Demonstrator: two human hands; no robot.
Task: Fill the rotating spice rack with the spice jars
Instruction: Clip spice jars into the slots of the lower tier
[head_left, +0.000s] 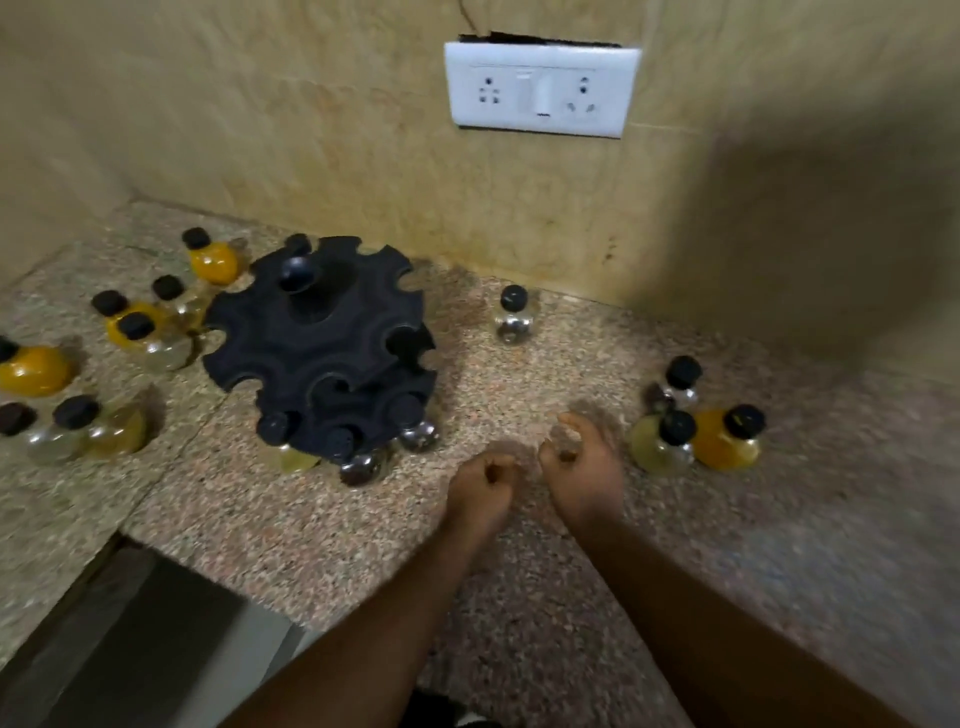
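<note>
The black rotating spice rack (322, 338) stands on the granite counter (363, 545), left of centre. Three black-capped jars (358, 457) sit in its lower front slots; the upper slots look bare. Several loose jars (135, 332), some with yellow powder, stand to the rack's left. One clear jar (514, 314) stands alone behind my hands. Three jars (722, 434) cluster at the right. My left hand (483, 486) is curled into a fist with nothing in it. My right hand (584, 462) has loosely bent fingers and holds nothing; it is just left of the right cluster.
A white socket and switch panel (540, 88) is on the tiled wall behind. The counter drops away at the lower left to a darker recess (130, 639). Bare granite lies between the rack and the right-hand jars.
</note>
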